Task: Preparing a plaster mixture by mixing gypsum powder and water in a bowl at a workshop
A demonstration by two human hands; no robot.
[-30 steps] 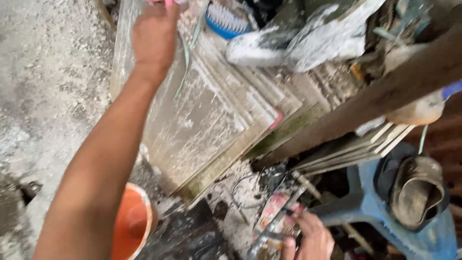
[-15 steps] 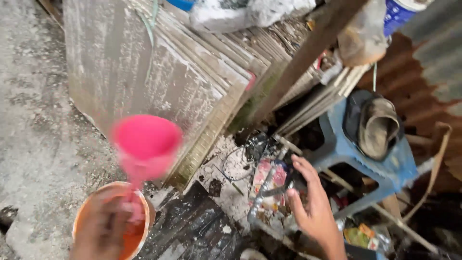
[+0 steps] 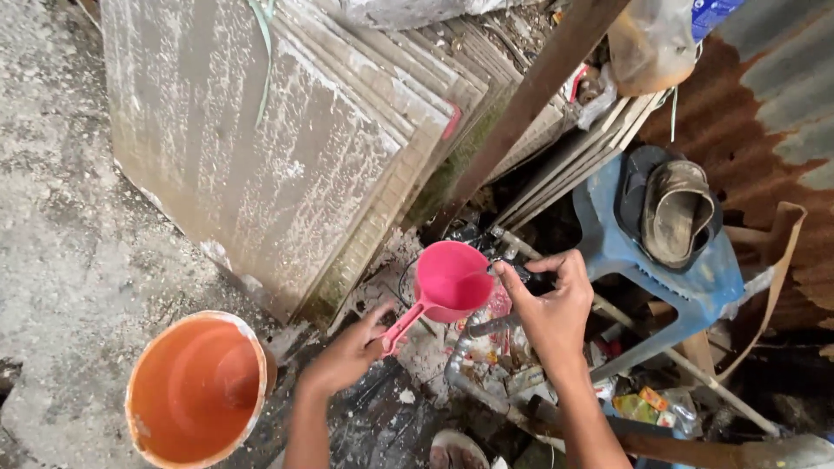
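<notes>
Pink scoop (image 3: 449, 280) upright beneath tap (image 3: 506, 271)

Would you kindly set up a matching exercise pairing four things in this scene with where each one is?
Things:
1. pink plastic scoop
2. orange plastic bucket
3. worn brown sandal
4. stack of grey tiles

Places:
A. on the blue plastic stool
B. leaning upright, top of view
C. held by its handle in the left hand
D. on the ground, lower left

Pairs: 1-C, 2-D, 3-A, 4-B
</notes>
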